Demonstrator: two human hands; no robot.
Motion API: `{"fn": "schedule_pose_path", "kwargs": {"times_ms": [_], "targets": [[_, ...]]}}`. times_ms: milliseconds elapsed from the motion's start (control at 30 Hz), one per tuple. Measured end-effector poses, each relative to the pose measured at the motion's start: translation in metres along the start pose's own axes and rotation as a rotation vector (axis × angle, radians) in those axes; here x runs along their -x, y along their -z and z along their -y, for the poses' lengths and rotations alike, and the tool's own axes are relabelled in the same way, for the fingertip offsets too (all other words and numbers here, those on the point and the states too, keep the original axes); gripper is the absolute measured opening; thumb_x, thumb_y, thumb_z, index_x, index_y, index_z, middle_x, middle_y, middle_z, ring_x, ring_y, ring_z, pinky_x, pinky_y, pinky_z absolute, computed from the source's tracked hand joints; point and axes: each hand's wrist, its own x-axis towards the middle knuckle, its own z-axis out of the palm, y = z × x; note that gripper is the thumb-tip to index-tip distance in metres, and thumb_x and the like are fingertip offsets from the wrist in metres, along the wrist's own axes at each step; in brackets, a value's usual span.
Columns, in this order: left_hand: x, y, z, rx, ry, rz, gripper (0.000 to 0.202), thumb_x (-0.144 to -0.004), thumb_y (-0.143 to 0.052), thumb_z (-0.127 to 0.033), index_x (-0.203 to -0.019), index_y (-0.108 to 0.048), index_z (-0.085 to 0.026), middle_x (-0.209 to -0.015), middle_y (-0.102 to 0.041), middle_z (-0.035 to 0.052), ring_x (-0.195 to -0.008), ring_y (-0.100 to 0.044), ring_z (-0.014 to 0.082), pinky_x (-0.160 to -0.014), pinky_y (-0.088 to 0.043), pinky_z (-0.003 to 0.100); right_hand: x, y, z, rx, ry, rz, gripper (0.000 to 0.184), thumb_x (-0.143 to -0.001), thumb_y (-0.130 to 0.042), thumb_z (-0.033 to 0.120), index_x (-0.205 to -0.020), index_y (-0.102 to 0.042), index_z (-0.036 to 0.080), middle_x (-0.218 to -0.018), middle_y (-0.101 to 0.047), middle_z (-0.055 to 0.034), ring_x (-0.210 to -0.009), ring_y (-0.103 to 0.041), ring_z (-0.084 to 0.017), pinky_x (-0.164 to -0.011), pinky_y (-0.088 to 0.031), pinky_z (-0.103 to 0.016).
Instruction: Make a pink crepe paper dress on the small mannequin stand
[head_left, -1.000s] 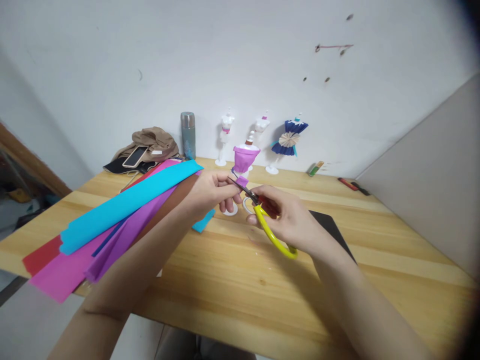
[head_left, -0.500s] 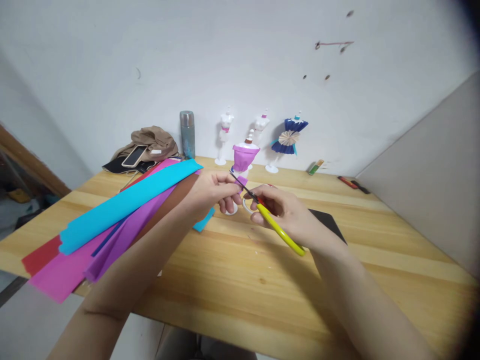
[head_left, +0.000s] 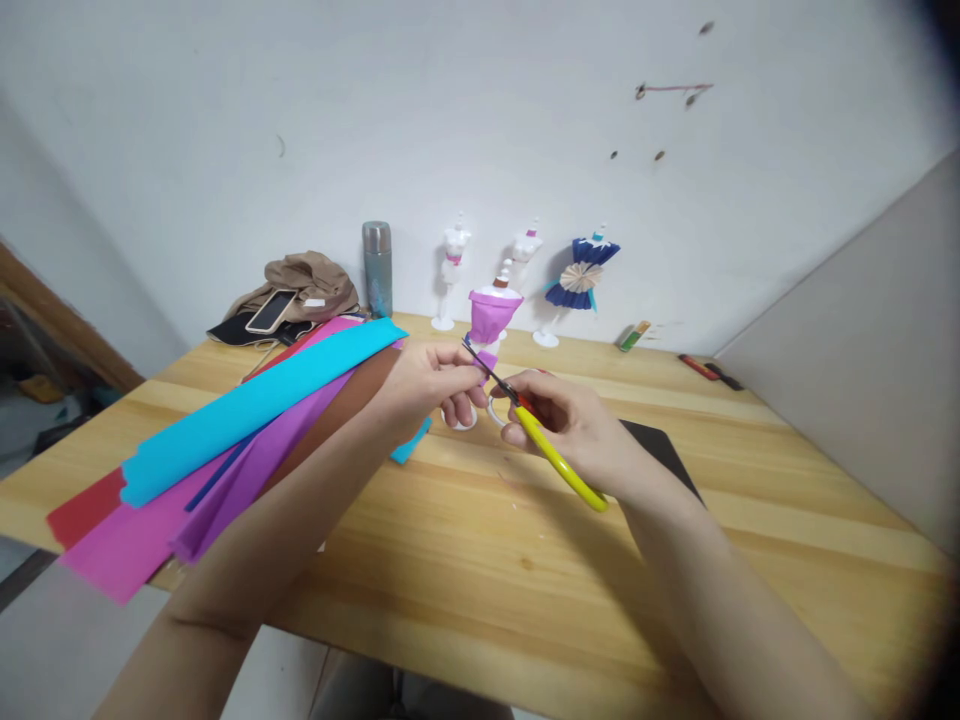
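My right hand [head_left: 570, 415] is closed around scissors with yellow handles [head_left: 562, 460]; their dark blades point up and left. Close to the blade tips, my left hand [head_left: 435, 382] pinches a small piece of purple paper [head_left: 487, 359]. Just behind both hands stands a small white dress form wrapped in purple paper [head_left: 493, 316], with a brown band at its neck. My fingers and the scissors partly cover its lower part. A scrap of blue paper [head_left: 411, 441] lies on the table under my left wrist.
Long coloured paper strips [head_left: 262, 400] spread beneath my left forearm. Along the wall stand a thermos [head_left: 377, 275], two plain dress forms and one in a navy dress [head_left: 581, 275]. A phone [head_left: 271, 312] rests by brown cloth [head_left: 315, 275]. A black flat item [head_left: 667, 455] lies right.
The whole view has shifted very slightly. Both hands, the scissors and the purple paper keep nearly the same positions.
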Motion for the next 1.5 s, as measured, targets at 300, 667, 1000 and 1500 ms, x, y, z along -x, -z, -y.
{"fn": "schedule_pose_path", "kwargs": {"times_ms": [300, 667, 1000, 1500], "targets": [[0.0026, -0.0008, -0.0016, 0.016, -0.011, 0.008, 0.008, -0.078, -0.070, -0.018, -0.072, -0.066, -0.014, -0.059, -0.070, 0.0013, -0.040, -0.059, 0.0094, -0.038, -0.042, 0.018, 0.0004, 0.0008, 0.0029, 0.027, 0.012, -0.021, 0.039, -0.071, -0.082, 0.055, -0.082, -0.065, 0.022, -0.071, -0.052, 0.0020, -0.064, -0.042, -0.015, -0.060, -0.037, -0.031], [0.0033, 0.0042, -0.0052, -0.034, -0.039, 0.045, 0.010, -0.074, -0.072, -0.021, -0.070, -0.066, -0.014, -0.061, -0.071, 0.0034, -0.042, -0.060, 0.0104, -0.039, -0.043, 0.019, 0.0014, 0.0012, 0.0017, 0.032, 0.001, -0.037, 0.041, -0.069, -0.084, 0.057, -0.078, -0.064, 0.022, -0.070, -0.047, 0.0025, -0.065, -0.040, -0.015, -0.060, -0.035, -0.031], [0.0031, 0.0012, -0.0027, 0.021, -0.069, -0.028, 0.009, -0.073, -0.072, -0.021, -0.071, -0.067, -0.014, -0.060, -0.070, 0.0026, -0.041, -0.059, 0.0097, -0.038, -0.042, 0.018, 0.0014, -0.0001, 0.0036, 0.025, -0.006, -0.054, 0.041, -0.069, -0.083, 0.057, -0.085, -0.068, 0.022, -0.074, -0.054, 0.0004, -0.067, -0.044, -0.017, -0.063, -0.038, -0.032], [0.0052, -0.0011, -0.0054, 0.036, -0.068, -0.054, 0.010, -0.073, -0.073, -0.020, -0.070, -0.067, -0.014, -0.060, -0.071, 0.0027, -0.041, -0.060, 0.0097, -0.037, -0.042, 0.018, 0.0009, -0.0007, -0.0010, -0.023, 0.013, -0.089, 0.041, -0.068, -0.084, 0.055, -0.085, -0.071, 0.021, -0.075, -0.057, -0.0005, -0.068, -0.048, -0.016, -0.064, -0.043, -0.032]]}}
